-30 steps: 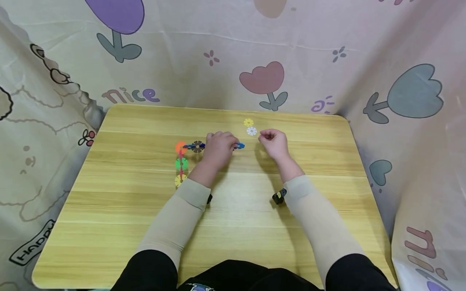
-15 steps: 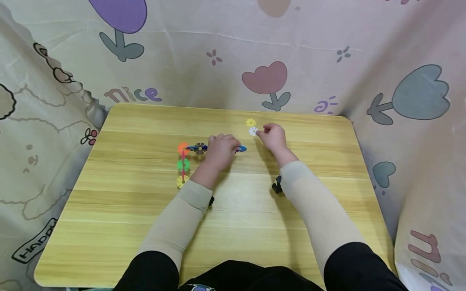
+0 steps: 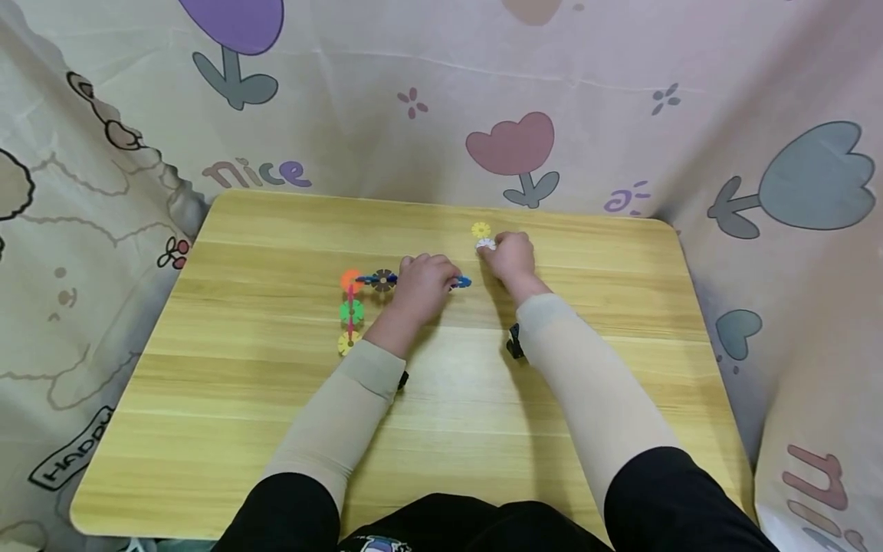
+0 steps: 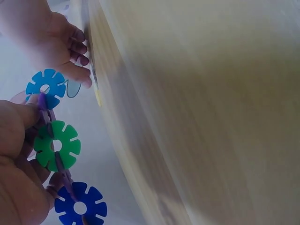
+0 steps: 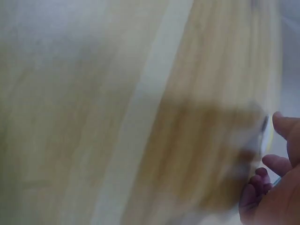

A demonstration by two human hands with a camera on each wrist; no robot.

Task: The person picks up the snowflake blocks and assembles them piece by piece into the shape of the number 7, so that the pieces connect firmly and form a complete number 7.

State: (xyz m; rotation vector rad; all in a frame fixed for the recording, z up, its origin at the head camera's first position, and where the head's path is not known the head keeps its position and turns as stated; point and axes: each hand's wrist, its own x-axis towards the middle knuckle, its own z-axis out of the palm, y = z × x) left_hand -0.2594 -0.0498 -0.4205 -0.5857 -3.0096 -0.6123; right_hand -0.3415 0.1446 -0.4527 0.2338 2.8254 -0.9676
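My left hand (image 3: 422, 285) grips the right arm of an L-shaped chain of slotted plastic snowflake discs. In the left wrist view, a light blue disc (image 4: 54, 82), a green disc (image 4: 69, 146) and a dark blue disc (image 4: 93, 202) are linked by purple discs seen edge-on. From the orange disc (image 3: 349, 281) at the corner, the other arm runs down past a green disc to a yellow disc (image 3: 345, 343). My right hand (image 3: 516, 257) has its fingertips at a loose white disc (image 3: 486, 243), partly covering it; in the right wrist view, thumb and finger are spread apart.
A loose yellow disc (image 3: 480, 229) lies just beyond the white one, near the far edge of the wooden table (image 3: 228, 429). Printed curtain cloth (image 3: 372, 146) hangs close behind the table and along both sides.
My right hand has moved left and onto the white disc, which it stood apart from a second ago. The left hand keeps its grip on the chain, and the head view has shifted slightly.
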